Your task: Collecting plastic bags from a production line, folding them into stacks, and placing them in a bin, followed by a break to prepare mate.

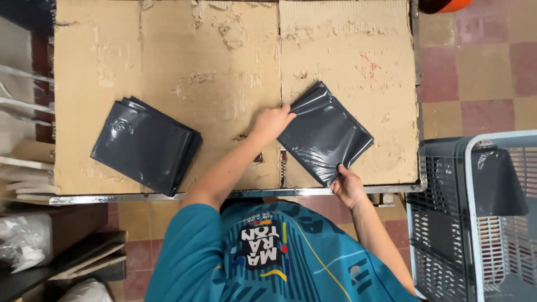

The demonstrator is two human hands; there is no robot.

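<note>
Dark plastic bag point(324, 134), folded into a flat square, lies right of centre in the frame on the cardboard-covered table point(224, 61), turned corner-on like a diamond.

Near edge: right hand point(348, 186) at the table's front rim, thumb and fingers pinching the bag's lowest corner. Teal shirt sleeve point(190, 246) fills the bottom of the frame below it.

Mid frame: left hand point(272, 122) reaches across from the lower left, fingers curled together and pressed onto the bag's left corner, close to its upper left edge. Both hands are on the same bag, at corners well apart.

Left of centre: stack of dark folded bags point(145, 145), several layers slightly fanned, flat on the cardboard, well apart from either hand.

Right edge: grey plastic crate point(447, 223) on the tiled floor, with another dark bag point(498, 182) draped over its rim.

Handling judgement: film looks slick and glossy, likely to slide layer on layer. Keeping one corner pinned flat while the other is gripped should hold the fold square; pressing air out toward an open edge would help it lie flat.

Far end: bare torn cardboard, nothing on it.
</note>
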